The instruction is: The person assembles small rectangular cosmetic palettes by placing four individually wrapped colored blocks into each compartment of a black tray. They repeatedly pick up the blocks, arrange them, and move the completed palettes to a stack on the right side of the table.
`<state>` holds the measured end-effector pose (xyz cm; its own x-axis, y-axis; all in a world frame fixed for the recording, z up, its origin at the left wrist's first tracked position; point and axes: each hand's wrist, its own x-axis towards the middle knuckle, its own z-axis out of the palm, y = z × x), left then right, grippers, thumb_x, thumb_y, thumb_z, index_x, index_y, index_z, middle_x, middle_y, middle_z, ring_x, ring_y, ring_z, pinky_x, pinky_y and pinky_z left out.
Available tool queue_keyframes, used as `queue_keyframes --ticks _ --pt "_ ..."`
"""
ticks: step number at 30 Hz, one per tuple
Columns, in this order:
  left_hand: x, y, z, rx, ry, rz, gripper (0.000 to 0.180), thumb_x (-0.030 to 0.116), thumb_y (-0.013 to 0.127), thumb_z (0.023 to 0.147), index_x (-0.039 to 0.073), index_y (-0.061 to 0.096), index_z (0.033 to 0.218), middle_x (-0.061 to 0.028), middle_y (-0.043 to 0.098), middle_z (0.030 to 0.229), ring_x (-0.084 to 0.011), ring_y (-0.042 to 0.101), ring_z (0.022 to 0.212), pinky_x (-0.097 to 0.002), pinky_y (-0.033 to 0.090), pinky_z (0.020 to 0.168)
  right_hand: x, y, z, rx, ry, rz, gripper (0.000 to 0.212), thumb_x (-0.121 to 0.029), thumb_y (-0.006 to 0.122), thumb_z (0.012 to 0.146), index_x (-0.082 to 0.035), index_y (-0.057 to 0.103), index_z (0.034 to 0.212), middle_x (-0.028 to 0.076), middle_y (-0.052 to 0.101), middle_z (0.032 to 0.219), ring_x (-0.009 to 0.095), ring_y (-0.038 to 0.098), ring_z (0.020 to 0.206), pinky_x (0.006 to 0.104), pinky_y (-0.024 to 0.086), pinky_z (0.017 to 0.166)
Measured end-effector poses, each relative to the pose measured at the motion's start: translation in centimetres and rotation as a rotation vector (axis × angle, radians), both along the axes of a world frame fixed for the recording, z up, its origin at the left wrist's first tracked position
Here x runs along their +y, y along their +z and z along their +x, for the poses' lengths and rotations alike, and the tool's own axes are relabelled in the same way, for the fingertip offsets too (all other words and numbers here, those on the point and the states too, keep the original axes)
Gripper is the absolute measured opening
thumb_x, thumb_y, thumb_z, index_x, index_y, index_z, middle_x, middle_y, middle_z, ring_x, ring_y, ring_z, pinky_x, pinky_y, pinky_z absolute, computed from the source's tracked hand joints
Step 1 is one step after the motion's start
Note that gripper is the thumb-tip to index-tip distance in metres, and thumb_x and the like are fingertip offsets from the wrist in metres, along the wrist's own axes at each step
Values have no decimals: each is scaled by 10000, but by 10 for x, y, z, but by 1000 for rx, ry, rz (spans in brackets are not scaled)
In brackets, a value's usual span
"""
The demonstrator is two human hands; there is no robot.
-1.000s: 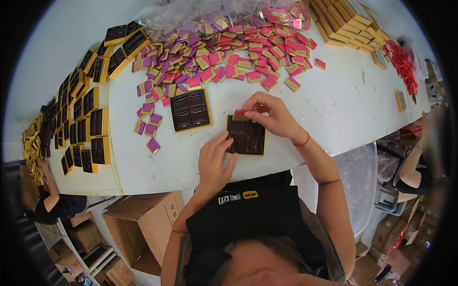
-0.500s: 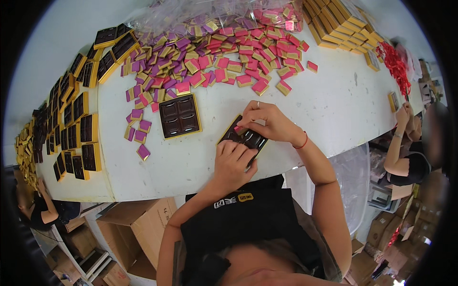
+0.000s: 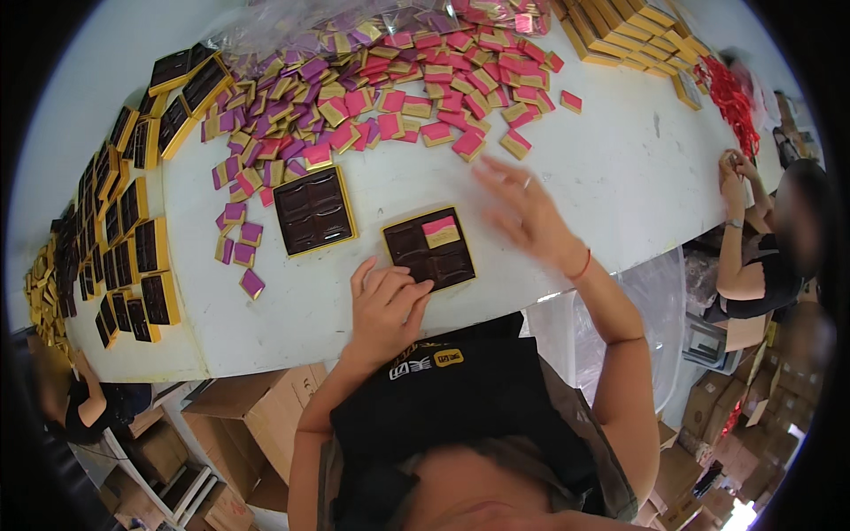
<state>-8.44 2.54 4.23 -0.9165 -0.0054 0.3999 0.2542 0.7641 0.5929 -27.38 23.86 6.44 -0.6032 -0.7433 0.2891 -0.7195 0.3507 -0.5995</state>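
Note:
A shallow gold-edged box point(image 3: 455, 268) with a dark brown four-compartment tray lies on the table in front of me. One pink-and-gold wrapped square point(image 3: 441, 232) fills its far right compartment; the other compartments show bare brown plastic. My left hand point(image 3: 387, 305) grips the near left corner of this box with curled fingers. To the right of the box, my right hand point(image 3: 529, 215) is in the air, smeared by motion, its fingers stretched out and nothing visible in them. A second box point(image 3: 312, 212) of the same kind, with bare compartments, sits to the left.
Loose pink and purple wrapped squares point(image 3: 354, 104) spread across the far table beside a clear plastic bag point(image 3: 292, 25). Boxes with brown trays point(image 3: 150, 246) crowd the left; stacked gold boxes point(image 3: 620, 35) and red ribbon point(image 3: 733, 106) lie far right. Other people work at both sides.
The pink wrapped square now lies in the tray, and my right hand has let go and moved right. The box sits straighter; my left hand has shifted left to its corner.

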Motion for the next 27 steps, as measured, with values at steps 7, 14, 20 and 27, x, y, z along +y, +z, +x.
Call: queue_keyframes --ticks 7,14,20,27 --pt "-2 -6 0 -1 1 50 225 59 804 754 116 740 962 -18 617 894 -235 617 1014 -479 383 1057 -34 -21 -65 442 -21 88 342 -86 709 847 -76 698 1189 80 694 1180 294 585 1145 411 492 952" --pt "-1 -14 2 106 24 116 307 62 851 686 104 730 964 -37 646 952 -283 605 1038 -496 424 1004 -35 -14 -41 -608 -244 -414 174 -82 609 992 -5 683 1131 45 693 893 139 684 812 276 541 679" --pt "-7 -13 7 43 94 228 685 79 889 668 22 573 1274 -165 579 1214 -355 567 1140 -451 437 1019 -35 6 21 -1009 -101 -418 223 -63 558 1021 9 626 1221 61 687 916 87 667 746 221 541 632" --pt "-5 -22 6 -68 168 452 835 114 902 700 7 447 1392 -193 515 1339 -359 502 1252 -430 424 1044 -63 5 63 -484 100 -102 335 75 632 882 -53 669 1190 66 683 937 137 684 784 283 550 676"
